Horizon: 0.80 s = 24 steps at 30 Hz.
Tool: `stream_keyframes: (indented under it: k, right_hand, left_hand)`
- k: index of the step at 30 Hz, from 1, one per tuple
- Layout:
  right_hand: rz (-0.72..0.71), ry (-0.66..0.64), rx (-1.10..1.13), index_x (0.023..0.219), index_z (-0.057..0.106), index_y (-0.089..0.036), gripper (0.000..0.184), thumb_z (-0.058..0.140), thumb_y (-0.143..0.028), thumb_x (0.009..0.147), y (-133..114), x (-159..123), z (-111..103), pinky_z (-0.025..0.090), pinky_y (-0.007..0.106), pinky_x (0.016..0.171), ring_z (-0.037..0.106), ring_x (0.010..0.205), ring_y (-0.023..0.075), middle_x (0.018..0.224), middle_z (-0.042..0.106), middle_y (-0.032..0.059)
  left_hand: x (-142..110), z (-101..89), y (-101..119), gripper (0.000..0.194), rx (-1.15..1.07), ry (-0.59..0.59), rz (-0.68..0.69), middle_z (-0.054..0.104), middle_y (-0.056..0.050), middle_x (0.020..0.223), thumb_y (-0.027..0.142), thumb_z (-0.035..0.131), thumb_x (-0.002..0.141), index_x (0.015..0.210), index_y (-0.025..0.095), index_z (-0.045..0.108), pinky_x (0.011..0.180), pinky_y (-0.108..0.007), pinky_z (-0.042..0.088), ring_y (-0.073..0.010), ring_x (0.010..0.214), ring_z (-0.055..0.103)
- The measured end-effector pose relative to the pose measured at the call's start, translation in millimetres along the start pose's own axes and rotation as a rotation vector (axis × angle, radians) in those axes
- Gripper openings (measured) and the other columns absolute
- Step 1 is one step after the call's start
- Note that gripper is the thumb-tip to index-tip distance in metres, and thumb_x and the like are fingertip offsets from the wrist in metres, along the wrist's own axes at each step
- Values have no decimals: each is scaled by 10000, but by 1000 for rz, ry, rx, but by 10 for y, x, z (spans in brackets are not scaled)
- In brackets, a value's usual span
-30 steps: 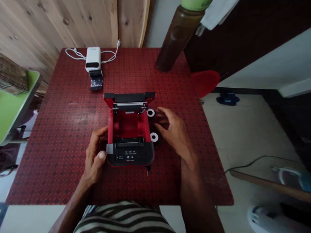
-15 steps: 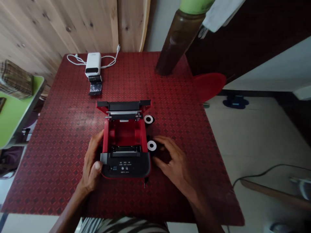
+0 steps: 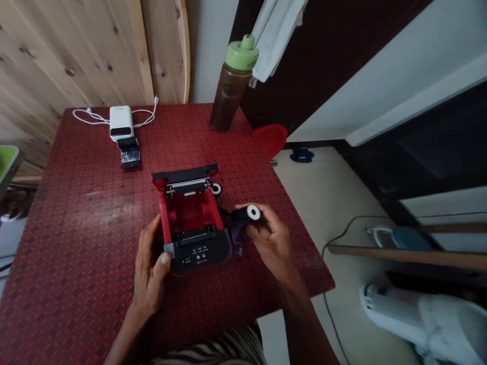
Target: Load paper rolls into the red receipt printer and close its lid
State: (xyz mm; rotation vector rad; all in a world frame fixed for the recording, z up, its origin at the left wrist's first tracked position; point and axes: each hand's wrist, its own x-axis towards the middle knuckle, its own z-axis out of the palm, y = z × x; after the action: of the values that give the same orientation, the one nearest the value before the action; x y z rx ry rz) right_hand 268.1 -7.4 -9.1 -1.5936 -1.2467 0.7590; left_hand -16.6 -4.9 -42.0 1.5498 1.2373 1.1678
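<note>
On the table sits a red and black label printer (image 3: 203, 248) with its lid raised and its red inner bay bare. My left hand (image 3: 150, 263) is closed on the printer's left side, thumb at the front left corner. To the right of the printer, my right hand (image 3: 274, 241) grips a black ribbon roll (image 3: 243, 214) with a white core end, lifted and tilted. Dark film hangs from that roll toward the printer. A second black roll (image 3: 216, 189) with a white core lies against the printer's right side near the hinge.
A white box-shaped device (image 3: 121, 121) with a white cable (image 3: 143, 121) stands at the back left, a dark strip (image 3: 130, 156) before it. At the back right is a brown bottle (image 3: 227, 96) with a green lid. The red patterned table (image 3: 87, 228) ends at the right beside a red stool (image 3: 271, 141).
My right hand has taken hold of the nearer ribbon roll and raised it away from the printer's side, trailing film. My left hand stays on the printer. The view has turned right.
</note>
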Motion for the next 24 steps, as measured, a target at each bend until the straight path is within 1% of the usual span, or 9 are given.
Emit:
stream_keyframes:
  k: [4,7,9,12,14,17,19,21,24]
  right_hand:
    - [-5,-111,245,1241,767,-344,265,813,-417,990,-355,45,-169,676,450,1041,835,1169,286,1235,866,60]
    - [-29,-258,271,1243,794,-358,279,853,-463,991,-573,163,-183,696,412,967,837,1098,274,1175,858,46]
    - [-46,-361,233,1230,803,-352,284,877,-453,975,-669,261,-141,702,371,865,834,997,255,1086,847,31]
    - [-142,-475,25,1254,799,-340,300,874,-376,966,-747,394,-30,687,333,753,810,870,225,1026,842,11]
    - [-261,-523,-161,1296,786,-332,320,835,-288,982,-773,453,68,707,363,815,823,908,231,1091,862,16]
    - [-463,-572,-380,1313,765,-304,341,728,-131,1022,-802,488,238,716,454,1000,841,1082,273,1204,870,52]
    - [-570,-588,-517,1296,761,-272,351,671,-58,1032,-824,489,348,711,489,1025,833,1126,299,1216,866,89]
    - [-632,-595,-655,1294,758,-246,371,645,-16,1026,-849,484,437,708,501,1019,826,1125,317,1217,863,119]
    - [-644,-606,-801,1295,749,-244,413,624,23,1007,-890,478,519,694,484,1020,821,1117,317,1224,862,121]
  left_hand:
    - [-10,1,11,605,-54,-27,-40,589,-67,1727,540,549,1175,1769,440,490,1271,-605,482,-386,1575,558]
    - [-27,9,7,607,-75,-32,-52,580,-73,1727,532,574,1168,1762,440,488,1286,-620,466,-387,1577,551]
    - [-37,11,5,617,-76,-30,-56,581,-83,1721,539,591,1160,1759,432,487,1306,-643,443,-394,1579,549]
    - [-43,10,9,654,-68,-37,-85,595,-112,1700,568,630,1137,1754,395,499,1308,-670,434,-410,1565,562]
    - [-43,10,13,675,-74,-43,-95,594,-134,1700,593,634,1127,1750,368,506,1303,-678,438,-418,1555,569]
    - [-46,13,15,685,-70,-46,-76,563,-149,1734,611,604,1133,1758,354,494,1307,-693,422,-426,1577,544]
    - [-51,16,13,686,-53,-45,-63,546,-144,1753,603,594,1138,1769,360,477,1318,-714,392,-430,1595,522]
    - [-56,20,11,684,-44,-39,-60,546,-134,1759,594,595,1138,1773,371,472,1332,-732,361,-432,1604,515]
    - [-55,25,10,673,-49,-37,-55,562,-117,1753,588,596,1138,1770,390,475,1341,-734,347,-425,1593,529]
